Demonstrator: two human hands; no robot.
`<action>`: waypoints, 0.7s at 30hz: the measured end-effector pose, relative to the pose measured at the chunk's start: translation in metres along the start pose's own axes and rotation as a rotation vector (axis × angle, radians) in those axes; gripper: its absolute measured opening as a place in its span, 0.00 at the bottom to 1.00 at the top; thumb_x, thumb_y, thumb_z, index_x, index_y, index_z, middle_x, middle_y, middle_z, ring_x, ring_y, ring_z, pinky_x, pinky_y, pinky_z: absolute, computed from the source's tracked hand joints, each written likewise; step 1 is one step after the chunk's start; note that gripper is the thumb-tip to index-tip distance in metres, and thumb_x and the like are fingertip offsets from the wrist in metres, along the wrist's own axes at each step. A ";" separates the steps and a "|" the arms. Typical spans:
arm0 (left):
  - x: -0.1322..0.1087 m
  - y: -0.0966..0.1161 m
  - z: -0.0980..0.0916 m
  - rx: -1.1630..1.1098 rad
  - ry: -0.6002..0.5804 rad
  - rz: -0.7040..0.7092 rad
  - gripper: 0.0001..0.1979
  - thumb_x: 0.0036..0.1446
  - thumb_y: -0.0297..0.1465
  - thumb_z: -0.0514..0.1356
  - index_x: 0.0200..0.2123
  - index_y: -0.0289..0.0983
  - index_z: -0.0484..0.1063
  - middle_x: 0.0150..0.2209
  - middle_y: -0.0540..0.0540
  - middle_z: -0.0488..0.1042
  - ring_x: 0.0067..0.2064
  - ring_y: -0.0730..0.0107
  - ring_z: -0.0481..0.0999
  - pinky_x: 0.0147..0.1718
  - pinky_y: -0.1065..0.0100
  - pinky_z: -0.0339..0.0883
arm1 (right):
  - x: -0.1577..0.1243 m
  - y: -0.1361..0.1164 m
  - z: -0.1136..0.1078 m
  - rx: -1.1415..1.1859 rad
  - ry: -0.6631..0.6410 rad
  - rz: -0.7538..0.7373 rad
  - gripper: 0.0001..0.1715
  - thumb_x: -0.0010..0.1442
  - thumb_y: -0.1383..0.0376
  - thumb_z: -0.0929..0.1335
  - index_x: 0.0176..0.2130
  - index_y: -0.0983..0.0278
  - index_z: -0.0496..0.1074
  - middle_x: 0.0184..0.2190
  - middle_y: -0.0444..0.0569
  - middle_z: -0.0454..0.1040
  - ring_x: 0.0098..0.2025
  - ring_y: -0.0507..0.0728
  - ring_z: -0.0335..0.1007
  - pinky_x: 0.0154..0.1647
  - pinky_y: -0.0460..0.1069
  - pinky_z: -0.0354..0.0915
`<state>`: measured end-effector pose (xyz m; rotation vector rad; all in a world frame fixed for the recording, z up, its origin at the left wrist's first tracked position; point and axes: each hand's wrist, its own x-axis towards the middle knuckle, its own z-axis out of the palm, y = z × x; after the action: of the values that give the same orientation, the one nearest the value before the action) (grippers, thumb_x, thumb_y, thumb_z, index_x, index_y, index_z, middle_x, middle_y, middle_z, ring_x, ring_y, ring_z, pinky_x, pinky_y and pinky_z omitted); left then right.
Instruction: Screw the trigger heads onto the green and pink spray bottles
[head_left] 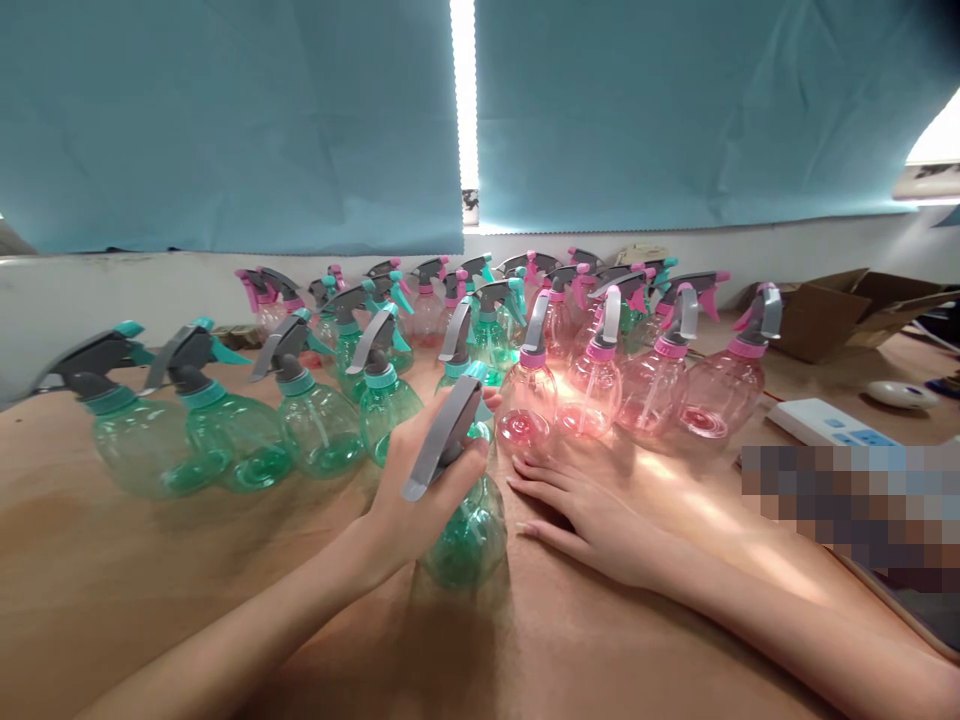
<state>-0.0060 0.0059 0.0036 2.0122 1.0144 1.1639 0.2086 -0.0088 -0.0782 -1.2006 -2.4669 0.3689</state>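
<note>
My left hand (420, 480) is wrapped round the neck of a green spray bottle (466, 540) with a grey and teal trigger head. The bottle is at the middle front, and the fingers hide its collar. My right hand (581, 515) lies flat on the tabletop with its fingers spread, just right of that bottle and in front of a pink spray bottle (526, 405). Several green spray bottles (319, 430) stand in a row to the left. Several pink spray bottles (724, 395) form a row to the right.
More spray bottles of both colours fill the back of the table (150, 600). At the right are an open cardboard box (825, 315), a white computer mouse (900, 394), a white power strip (817, 422) and a blurred-out item. Blue-green curtains (225, 120) hang behind.
</note>
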 end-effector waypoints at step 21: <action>0.001 0.003 0.000 -0.007 -0.008 -0.013 0.12 0.59 0.30 0.55 0.47 0.39 0.69 0.35 0.49 0.70 0.33 0.69 0.68 0.32 0.66 0.61 | 0.000 0.001 0.000 0.002 -0.005 -0.001 0.31 0.68 0.49 0.62 0.63 0.62 0.65 0.64 0.53 0.64 0.67 0.65 0.56 0.66 0.65 0.54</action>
<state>-0.0048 0.0048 0.0064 2.0000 1.0168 1.1507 0.2089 -0.0084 -0.0789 -1.1991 -2.4707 0.3738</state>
